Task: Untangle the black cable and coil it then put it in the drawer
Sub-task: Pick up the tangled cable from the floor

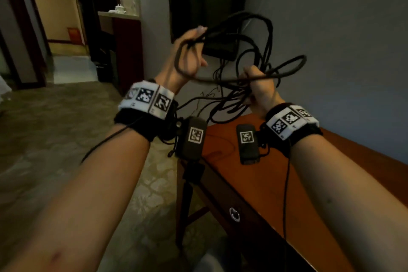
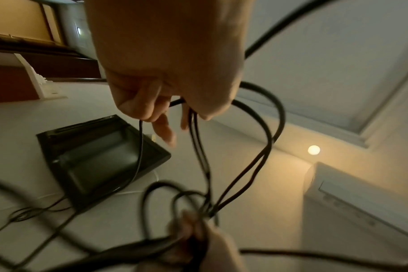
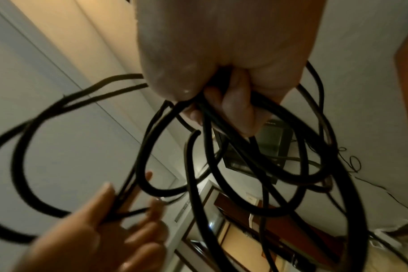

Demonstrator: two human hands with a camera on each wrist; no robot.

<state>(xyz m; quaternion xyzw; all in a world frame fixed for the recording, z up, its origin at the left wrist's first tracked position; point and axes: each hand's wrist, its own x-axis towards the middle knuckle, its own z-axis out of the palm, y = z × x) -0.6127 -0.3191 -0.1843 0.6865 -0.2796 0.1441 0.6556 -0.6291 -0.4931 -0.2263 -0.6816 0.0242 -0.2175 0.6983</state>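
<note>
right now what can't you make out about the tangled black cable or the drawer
- Black cable plugs: none identifiable in any view; the overlapping loops hide them.
- Right hand: its grip is hidden in the head view; the left wrist view blurs it.
- Wooden table's drawer: only its dark front and round pull show; arms cover the rest.

Matt black cable [image 1: 260, 77], glossy wooden table [image 1: 276, 183]

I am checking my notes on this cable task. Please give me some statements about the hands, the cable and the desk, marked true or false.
1. The right hand grips a bunch of black cable. True.
2. The cable lies neatly coiled on the desk. False: it hangs in loose tangled loops, held up in the air.
3. The left hand also holds cable strands. True.
4. The desk drawer stands wide open. False: it looks closed.
</note>
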